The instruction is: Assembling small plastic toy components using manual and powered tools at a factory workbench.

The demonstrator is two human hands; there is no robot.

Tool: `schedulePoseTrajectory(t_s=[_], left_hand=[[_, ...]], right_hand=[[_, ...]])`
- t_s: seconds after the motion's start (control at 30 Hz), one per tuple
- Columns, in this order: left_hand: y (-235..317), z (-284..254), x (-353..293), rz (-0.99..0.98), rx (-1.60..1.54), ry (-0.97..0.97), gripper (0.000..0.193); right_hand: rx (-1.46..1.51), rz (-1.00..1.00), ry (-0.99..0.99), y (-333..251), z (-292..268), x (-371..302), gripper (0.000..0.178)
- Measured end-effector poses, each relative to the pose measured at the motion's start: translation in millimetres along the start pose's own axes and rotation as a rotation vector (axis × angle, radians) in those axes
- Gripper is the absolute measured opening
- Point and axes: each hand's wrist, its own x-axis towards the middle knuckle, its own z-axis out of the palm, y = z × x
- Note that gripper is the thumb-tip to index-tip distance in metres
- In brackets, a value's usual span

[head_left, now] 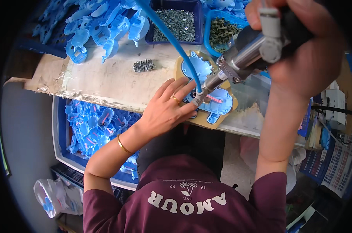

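My right hand [308,62] is wrapped around a power screwdriver [248,56] with a silver barrel and dark body, held tilted with its nose down to the left. A thin blue hose [172,37] joins the tool near its nose. The nose meets a light-blue plastic shell [222,103] with a pink strip inside, lying in a tan fixture block [212,121]. Another blue shell piece [197,66] sits in the far part of the fixture. My left hand [166,103] rests with fingers stretched over the fixture's left side, thumb and fingertips beside the nose. The exact contact point is hidden.
Beyond the fixture stand a dark-blue bin [174,25] of small metal parts and a blue tray [222,33] of brass-coloured pieces. Blue shells [102,29] heap at far left. A small metal-studded dark block [144,65] lies on the worktable [106,79]. Left below is a shell-filled crate [59,132].
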Motion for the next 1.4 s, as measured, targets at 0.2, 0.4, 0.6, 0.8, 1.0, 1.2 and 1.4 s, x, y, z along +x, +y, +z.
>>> schedulePoseTrajectory(t_s=[0.2,0.4,0.6,0.8,1.0,1.2,1.4], left_hand=[[2.3,2.2,-1.9,-0.011,0.028,-0.025,0.042],[2.8,4.9,-3.9,-0.018,0.069,0.0,0.041],[10.2,2.4,13.1,-0.008,0.0,0.039,0.028],[2.1,-43.5,16.8,-0.012,-0.343,-0.001,0.015],[-16.7,-168.7,-27.9,-0.337,-0.652,-0.197,0.015],[-14.2,-230.4,-124.6,-0.877,0.067,-0.549,0.024],[-12.1,-216.3,-95.8,-0.836,0.222,-0.459,0.046]], right_hand=[[-0.154,0.134,0.054,10.5,0.2,-21.3,0.057],[0.015,-0.007,0.083,28.1,-2.0,-41.4,0.043],[-0.24,-0.21,-0.063,-18.5,-35.5,7.6,0.037],[-0.318,-0.158,-0.312,-19.5,-104.4,86.4,0.052],[-0.939,0.009,-0.312,62.3,-287.6,96.0,0.025],[-1.467,0.33,-0.387,133.0,-370.8,33.7,0.033],[-1.685,0.321,-0.342,138.1,-359.3,28.8,0.041]])
